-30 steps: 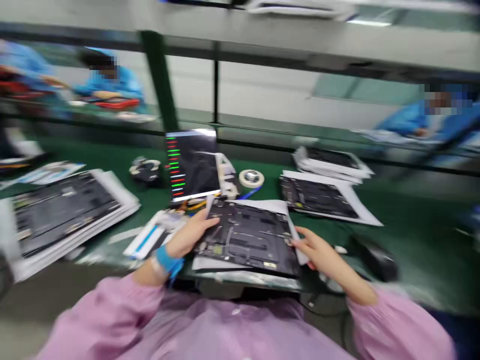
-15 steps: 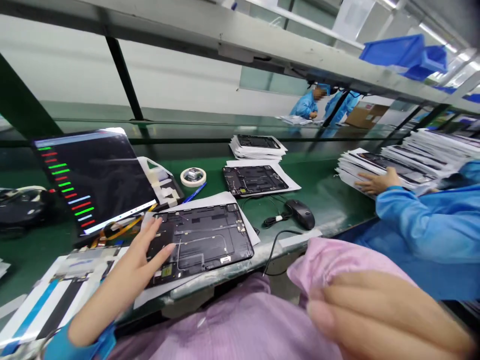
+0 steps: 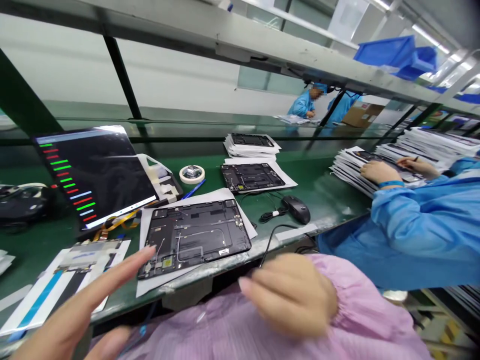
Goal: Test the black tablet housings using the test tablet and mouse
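Observation:
My left hand is at the lower left, with its fingers stretched out and nothing in them. One fingertip overlaps the near left corner of a black tablet back shell in view; I cannot tell whether it touches. The shell lies inside-up on white paper, showing thin cables and a yellowish square patch. My right hand hovers over my lap before the table edge, blurred, its fingers curled together. Whatever those fingers hold, if anything, cannot be made out.
A lit screen leans at left, above a part with ribbon cables. Behind are a tape roll, a blue pen, another shell, a paper stack and a mouse. A co-worker's hand rests on stacked sheets.
My left hand has drawn back from the shell toward the lower left, uncovering its left side. My right hand has swung left from the lower right. The co-worker's second hand now shows, holding a pen-like tool.

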A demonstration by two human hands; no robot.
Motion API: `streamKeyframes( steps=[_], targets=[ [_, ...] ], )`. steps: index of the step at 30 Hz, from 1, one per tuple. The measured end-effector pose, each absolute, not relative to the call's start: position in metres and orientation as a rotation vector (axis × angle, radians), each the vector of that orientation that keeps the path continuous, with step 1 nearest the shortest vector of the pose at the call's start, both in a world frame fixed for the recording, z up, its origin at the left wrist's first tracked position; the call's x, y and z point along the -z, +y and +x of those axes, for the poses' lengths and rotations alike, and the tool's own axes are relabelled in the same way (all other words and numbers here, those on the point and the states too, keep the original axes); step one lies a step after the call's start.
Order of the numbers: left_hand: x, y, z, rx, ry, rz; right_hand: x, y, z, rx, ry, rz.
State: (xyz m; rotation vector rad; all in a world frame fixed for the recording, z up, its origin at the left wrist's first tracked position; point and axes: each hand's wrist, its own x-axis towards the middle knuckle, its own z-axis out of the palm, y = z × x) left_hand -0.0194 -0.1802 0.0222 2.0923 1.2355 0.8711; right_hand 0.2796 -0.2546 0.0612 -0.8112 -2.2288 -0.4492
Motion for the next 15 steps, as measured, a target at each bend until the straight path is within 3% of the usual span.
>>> streamKeyframes(
  steps=[4,6,15],
  targets=[
    [0.020,-0.161,-0.008,-0.918,1.395,2.233,0.014,-0.215,0.301,0.224,-2.054,-1.561],
    [0.041,-0.154,0.000,-0.890,1.540,2.250,0.043,-0.208,0.310,0.214,-1.989,-1.727],
    [0.068,-0.140,0.003,-0.862,1.594,2.395,0.101,-0.176,0.349,0.293,-2.001,-1.684]
  ],
)
